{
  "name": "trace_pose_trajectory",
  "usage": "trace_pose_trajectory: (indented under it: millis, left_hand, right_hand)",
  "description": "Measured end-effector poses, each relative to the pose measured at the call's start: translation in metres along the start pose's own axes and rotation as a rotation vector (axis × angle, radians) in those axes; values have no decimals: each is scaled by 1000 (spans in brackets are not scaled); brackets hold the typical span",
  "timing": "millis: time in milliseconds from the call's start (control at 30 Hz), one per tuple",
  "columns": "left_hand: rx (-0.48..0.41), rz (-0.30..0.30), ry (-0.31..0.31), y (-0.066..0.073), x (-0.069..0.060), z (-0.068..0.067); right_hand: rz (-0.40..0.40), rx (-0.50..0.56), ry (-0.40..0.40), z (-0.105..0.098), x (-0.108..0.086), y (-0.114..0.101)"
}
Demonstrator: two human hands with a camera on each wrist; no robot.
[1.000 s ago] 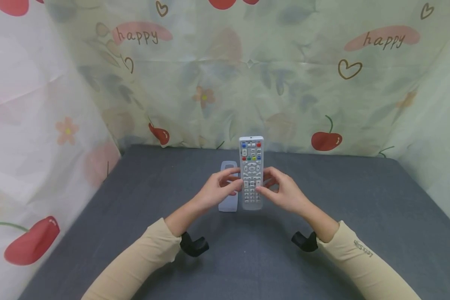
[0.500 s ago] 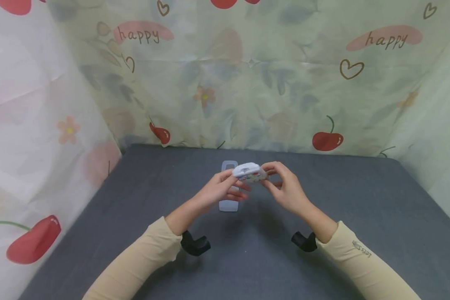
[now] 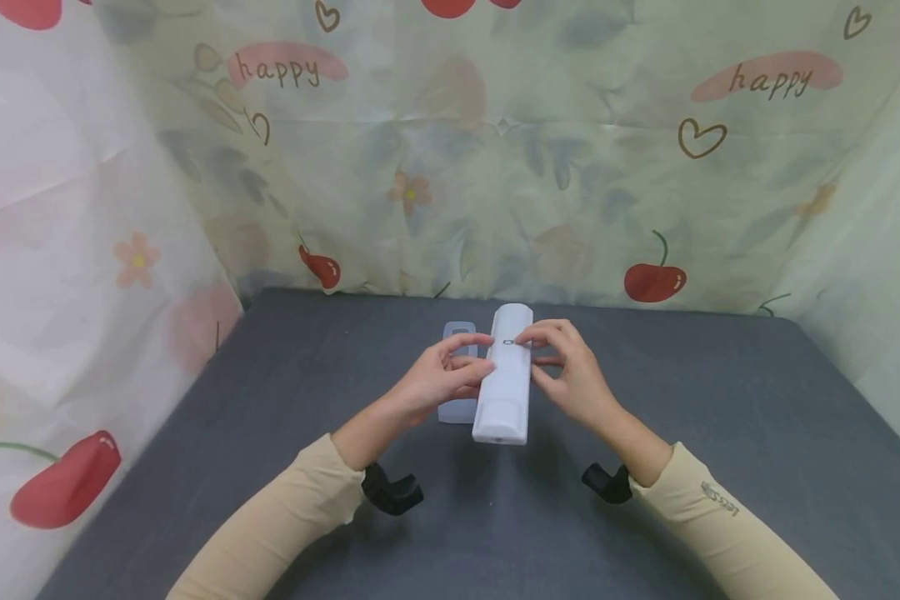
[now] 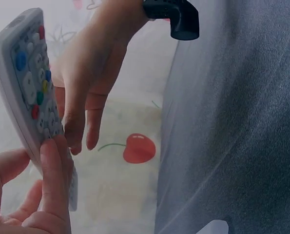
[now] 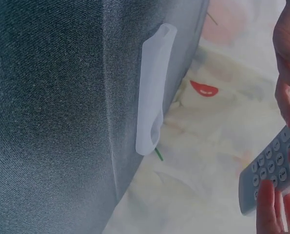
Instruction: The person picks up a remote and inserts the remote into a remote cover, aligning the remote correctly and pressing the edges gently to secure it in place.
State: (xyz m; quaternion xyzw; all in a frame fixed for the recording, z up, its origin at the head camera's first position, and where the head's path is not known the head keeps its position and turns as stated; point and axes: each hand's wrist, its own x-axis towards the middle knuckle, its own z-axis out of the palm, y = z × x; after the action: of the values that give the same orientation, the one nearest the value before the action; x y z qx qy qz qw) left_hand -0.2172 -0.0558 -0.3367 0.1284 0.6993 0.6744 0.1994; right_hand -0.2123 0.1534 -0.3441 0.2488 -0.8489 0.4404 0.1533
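Note:
The white remote (image 3: 504, 392) is held above the table, its plain back showing in the head view, long axis running away from the body. My left hand (image 3: 437, 382) pinches its left edge between thumb and fingers. Fingertips of my right hand (image 3: 576, 372) lie on the back near the far end, with the thumb at the right edge. Coloured buttons cover the other face of the remote (image 4: 30, 83) in the left wrist view. A translucent pale cover (image 3: 457, 412) lies behind my left hand; the right wrist view shows the cover (image 5: 152, 92) whole, with an opening near one end.
The dark grey table (image 3: 330, 350) stretches out on both sides of the hands. A patterned curtain (image 3: 510, 208) hangs along its back edge, with another fabric panel (image 3: 82, 250) at the left. Black mounts (image 3: 393, 492) are on both wrists.
The remote has turned over from its button face, through an end-on pose, to its back. Both hands stay near the same place, with their fingers shifted along it.

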Motion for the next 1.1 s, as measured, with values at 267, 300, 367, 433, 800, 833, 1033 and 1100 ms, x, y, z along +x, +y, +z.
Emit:
trace_pose_trajectory:
  millis: [267,300,367,433,800,833,1033,1100]
  left_hand:
    - [-12,26,42,-4,3,0]
    - [-14,31,52,-4,3,0]
    - [-22,42,78,-4,4,0]
    - [-26,53,113,-5,6,0]
    - [13,82,155,-8,13,-2]
    - [19,84,153,-8,14,-2]
    - [53,62,159,-9,20,0]
    - [67,55,164,-10,22,0]
  right_hand:
    - [91,54,-32,0,3,0]
    - [99,66,-43,0,4,0]
    - [111,102,-72,-1,5,2]
    - [123,152,-116,-3,6,4]
    - [288,345,-227,-2,11,8]
    - [314,347,-222,-1,12,9]
    - [388,333,-219,0,17,16]
    - [382,330,-223,1,18,18]
